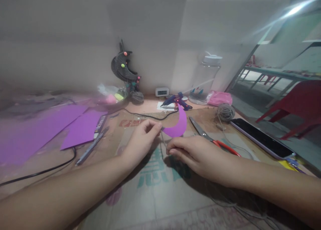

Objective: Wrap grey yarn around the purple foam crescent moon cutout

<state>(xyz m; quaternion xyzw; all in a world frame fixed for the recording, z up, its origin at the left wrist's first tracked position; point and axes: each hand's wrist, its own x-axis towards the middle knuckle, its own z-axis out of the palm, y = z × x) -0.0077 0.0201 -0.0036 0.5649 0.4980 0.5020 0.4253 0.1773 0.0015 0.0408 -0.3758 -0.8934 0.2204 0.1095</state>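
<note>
Between thumb and fingers, my left hand (pixel 146 136) pinches the left tip of a purple paper crescent (pixel 179 124), which stands up over the table. Grey yarn (pixel 163 141) runs from that tip down to my right hand (pixel 190 153), whose closed fingers grip it just below the crescent. Behind my right hand lie scissors (pixel 200 129) with red handles, their blades pointing away. A ball of grey yarn (pixel 225 112) sits farther right, with a strand trailing toward me. Loose yarn also lies under my right forearm.
Purple paper sheets (pixel 81 129) and a pen (pixel 91 146) lie left. A glue gun (pixel 177 101), small digital clock (pixel 162 91), clear bottle (pixel 204 77) and dark crescent ornament (pixel 122 67) stand at the back. A phone (pixel 262 138) rests right. A black cable (pixel 45 171) crosses the left side.
</note>
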